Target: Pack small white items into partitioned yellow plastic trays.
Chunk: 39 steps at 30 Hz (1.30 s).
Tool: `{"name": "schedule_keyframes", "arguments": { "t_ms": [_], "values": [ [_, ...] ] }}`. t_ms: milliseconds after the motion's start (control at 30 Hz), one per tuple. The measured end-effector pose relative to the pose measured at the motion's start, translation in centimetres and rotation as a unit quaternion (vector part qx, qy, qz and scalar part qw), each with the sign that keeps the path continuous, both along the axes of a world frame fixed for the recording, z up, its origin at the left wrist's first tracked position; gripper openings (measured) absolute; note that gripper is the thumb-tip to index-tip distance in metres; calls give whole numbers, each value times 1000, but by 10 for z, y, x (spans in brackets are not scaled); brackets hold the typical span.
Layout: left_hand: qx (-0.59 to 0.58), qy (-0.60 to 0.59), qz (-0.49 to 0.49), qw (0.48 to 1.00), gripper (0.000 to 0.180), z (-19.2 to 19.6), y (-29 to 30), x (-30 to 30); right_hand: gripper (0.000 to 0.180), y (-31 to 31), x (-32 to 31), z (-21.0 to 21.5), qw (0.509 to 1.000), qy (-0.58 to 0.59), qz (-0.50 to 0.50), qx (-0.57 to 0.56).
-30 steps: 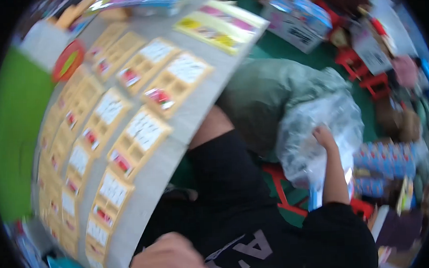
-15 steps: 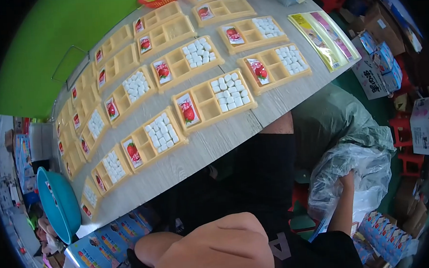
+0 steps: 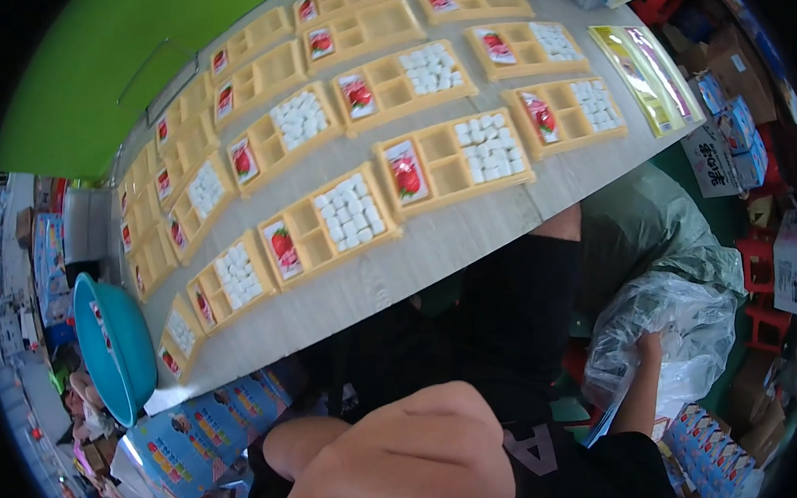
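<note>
My left hand [image 3: 400, 456] is close in front at the bottom middle, its back turned up and the fingers curled under. Whatever it may hold is hidden. At the lower right, my right hand [image 3: 649, 344] reaches into a clear plastic bag [image 3: 696, 333]; the film and folds hide its fingers. On the table stand rows of cream-yellow compartment trays [image 3: 434, 152]. Each visible strawberry-printed packet [image 3: 404, 172] sits in an end compartment. Several nearer trays have small white marshmallow-like pieces [image 3: 490, 148] packed in the large compartment; farther trays have that compartment bare.
The grey table [image 3: 417, 266] slants across the view. A teal basin [image 3: 115, 349] stands by its left end. Flat yellow-and-pink printed packages [image 3: 646, 78] lie at its right end. Blue printed cartons [image 3: 192, 440] are below left, with red stools [image 3: 760, 262] and boxes at right.
The view has shifted, so the table and trays appear farther right and slightly higher. My right hand remains in the bag, and my left hand stays curled in front.
</note>
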<state>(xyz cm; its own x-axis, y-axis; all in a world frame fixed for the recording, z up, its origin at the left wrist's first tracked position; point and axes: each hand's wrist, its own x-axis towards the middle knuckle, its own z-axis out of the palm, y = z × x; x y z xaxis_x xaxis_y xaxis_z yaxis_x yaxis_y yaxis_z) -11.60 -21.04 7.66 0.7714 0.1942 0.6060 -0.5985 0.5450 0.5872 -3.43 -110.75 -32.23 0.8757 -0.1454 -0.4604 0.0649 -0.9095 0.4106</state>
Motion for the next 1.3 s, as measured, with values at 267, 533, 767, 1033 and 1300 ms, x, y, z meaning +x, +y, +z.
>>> {"name": "schedule_keyframes", "arguments": {
  "t_ms": [267, 533, 767, 1033, 1300],
  "values": [
    [130, -2, -27, 991, 21, -1, -13, -12, 55, 113, -31, -41, 997, 7, -15, 70],
    [140, 17, 68, 988, 21, 12, 2, -2, 89, 197, -14, 18, 975, 130, -142, 110],
    [222, 19, 140, 965, 18, -10, 45, -20, 74, 202, -10, 41, 987, 76, -133, 55],
    [382, 152, 353, 840, 10, -24, 99, -68, 67, 234, 52, 32, 987, 153, 18, -50],
    [520, 322, 586, 532, 12, -40, 170, -100, 61, 284, 106, 36, 985, 133, 103, -41]
  ]
}}
